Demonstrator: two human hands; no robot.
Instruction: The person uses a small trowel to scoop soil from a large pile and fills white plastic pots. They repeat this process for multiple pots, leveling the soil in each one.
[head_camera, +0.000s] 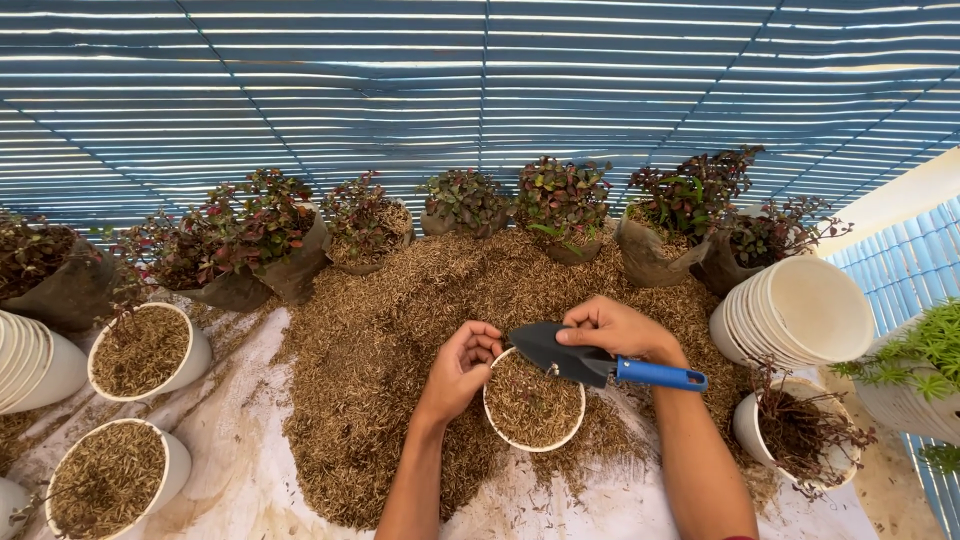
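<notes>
We have the small round white plastic pot (533, 405) in front of us, set in the near edge of the big heap of dry brown husk-like potting mix (400, 320). Our left hand (462, 365) curls around the pot's left rim, fingers closed on it, steadying it. Our right hand (618, 330) is closed on the hand trowel with a dark blade and a blue handle (600, 365); the blade lies flat over the pot's upper right rim, the handle pointing away to the right.

By our reading, the step in hand is filling: the pot is already loaded close to its rim with mix, and the trowel is at the mouth, tipping in or levelling. The next move would call for a light touch with the blade so that nothing spills over the rim, while the left hand holds the pot level.

To the left of the pot stand two filled white pots (140, 350), well apart from it. To its right lies a tilted stack of empty white pots (800, 315), and nearer, a white pot of bare roots (795, 430). Beyond the heap, a row of red-green leafy plants in dark grow bags (270, 230) lines the back. The surface is a pale sheet (230, 440), dusted with mix. Overhead and behind, blue slatted shade material (480, 90) lets in striped daylight.
</notes>
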